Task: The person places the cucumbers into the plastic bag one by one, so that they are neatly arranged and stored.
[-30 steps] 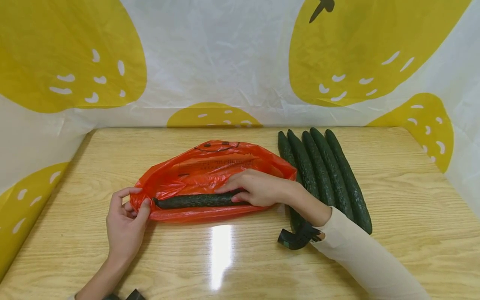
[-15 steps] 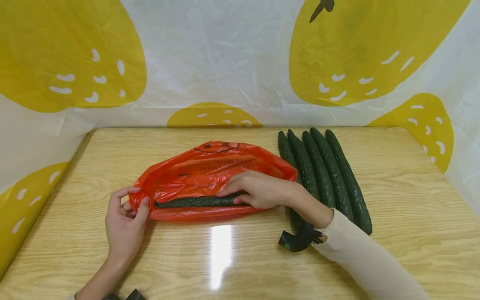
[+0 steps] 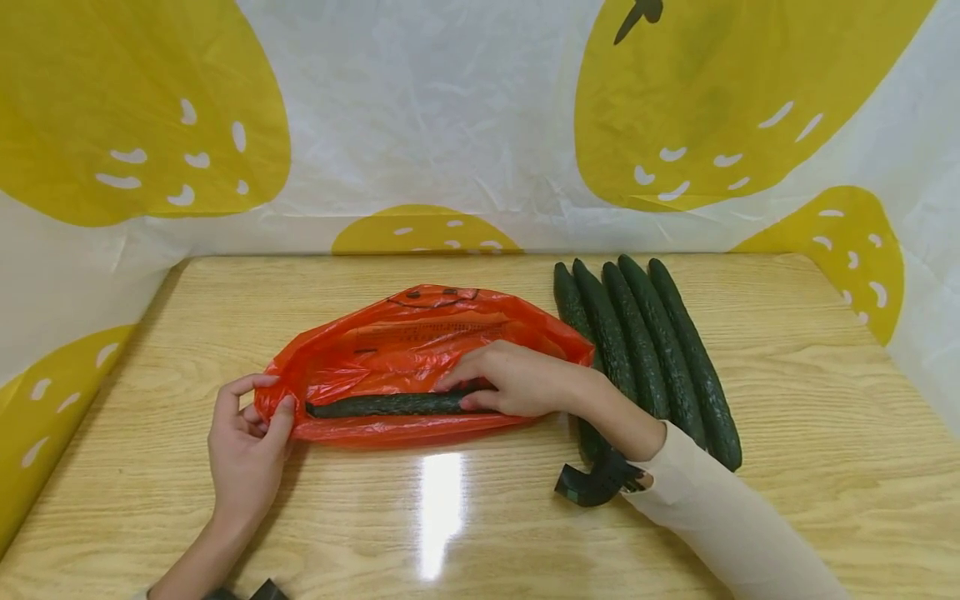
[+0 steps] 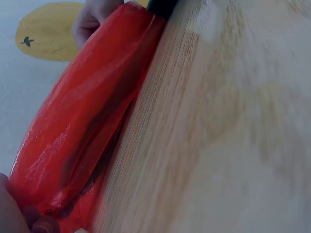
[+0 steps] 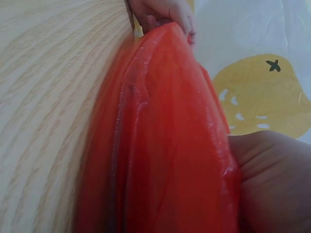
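Note:
A red plastic bag lies on its side with its mouth spread wide, dark printing on its back wall. My left hand pinches the bag's left end between thumb and fingers. Inside, a long dark green cucumber lies lengthwise along the front wall. My right hand reaches in over the bag's right side and grips the cucumber near its right end, which is hidden under the fingers. From the left wrist, the bag's outer wall shows, and from the right wrist its side hides the cucumber.
Several more cucumbers lie side by side on the wooden table, right of the bag and partly under the right forearm. A white cloth with yellow fruit prints hangs behind and at the sides. A black wrist device sits below the right wrist.
The cucumber has settled slightly lower behind the bag's front edge, and the back rim has sunk a little. Both hands keep their hold, nearly in place.

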`<state>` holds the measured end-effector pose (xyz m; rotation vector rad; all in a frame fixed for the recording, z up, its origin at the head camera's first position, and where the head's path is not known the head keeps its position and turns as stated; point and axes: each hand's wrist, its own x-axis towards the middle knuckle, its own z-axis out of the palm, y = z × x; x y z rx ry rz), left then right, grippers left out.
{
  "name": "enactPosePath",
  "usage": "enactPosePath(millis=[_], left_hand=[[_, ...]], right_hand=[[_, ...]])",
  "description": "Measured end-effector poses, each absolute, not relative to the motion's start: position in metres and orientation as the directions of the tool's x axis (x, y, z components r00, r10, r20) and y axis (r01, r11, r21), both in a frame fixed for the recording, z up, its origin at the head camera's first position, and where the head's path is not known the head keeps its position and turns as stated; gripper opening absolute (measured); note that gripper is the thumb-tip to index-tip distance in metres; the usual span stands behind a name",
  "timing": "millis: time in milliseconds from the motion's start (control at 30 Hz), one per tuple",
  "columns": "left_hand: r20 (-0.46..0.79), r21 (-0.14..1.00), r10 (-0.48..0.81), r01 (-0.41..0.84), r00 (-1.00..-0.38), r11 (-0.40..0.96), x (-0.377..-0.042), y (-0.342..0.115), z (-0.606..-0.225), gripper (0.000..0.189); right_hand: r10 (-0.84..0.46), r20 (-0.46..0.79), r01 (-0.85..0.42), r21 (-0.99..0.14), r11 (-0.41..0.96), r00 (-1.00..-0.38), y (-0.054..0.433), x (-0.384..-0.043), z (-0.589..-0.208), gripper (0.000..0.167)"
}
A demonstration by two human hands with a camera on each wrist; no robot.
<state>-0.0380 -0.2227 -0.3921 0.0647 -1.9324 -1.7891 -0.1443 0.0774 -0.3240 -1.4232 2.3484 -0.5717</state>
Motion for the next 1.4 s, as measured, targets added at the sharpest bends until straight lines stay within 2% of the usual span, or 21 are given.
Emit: enactPosePath(millis=[233, 467, 733, 1000, 1167, 1400], left_hand=[[0.351, 0.936, -0.329, 0.32, -0.877, 0.147, -0.039, -0.223, -0.394, 0.032], [0.342, 0.939, -0.344, 0.3, -0.874, 0.17, -0.038, -0.225, -0.394, 0.031], [0.358, 0.932, -0.339, 0.314, -0.87, 0.18, -0.038, -0.224, -0.39, 0.03], [0.326, 0.945, -0.357, 0.304, -0.876, 0.118, -0.038, -0.222, -0.392, 0.03], [0.324, 0.946, -0.349, 0.295, -0.879, 0.136, -0.039, -0.223, -0.393, 0.031], [0.3, 0.954, -0.357, 0.274, -0.885, 0.122, -0.039, -0.225, -0.394, 0.032]], right_hand=[[-0.874, -0.019, -0.772, -0.46, 0.439, -0.486, 0.08, -0.139, -0.314, 0.031], [-0.84, 0.095, -0.764, -0.48, 0.432, -0.535, 0.091, -0.136, -0.306, 0.032], [-0.721, 0.262, -0.71, -0.558, 0.43, -0.642, 0.109, -0.128, -0.299, 0.027], [-0.595, 0.404, -0.711, -0.511, 0.483, -0.694, 0.143, -0.122, -0.292, 0.029], [-0.489, 0.436, -0.654, -0.533, 0.536, -0.756, 0.171, -0.118, -0.291, 0.03], [-0.389, 0.457, -0.596, -0.531, 0.602, -0.8, 0.201, -0.115, -0.289, 0.033]])
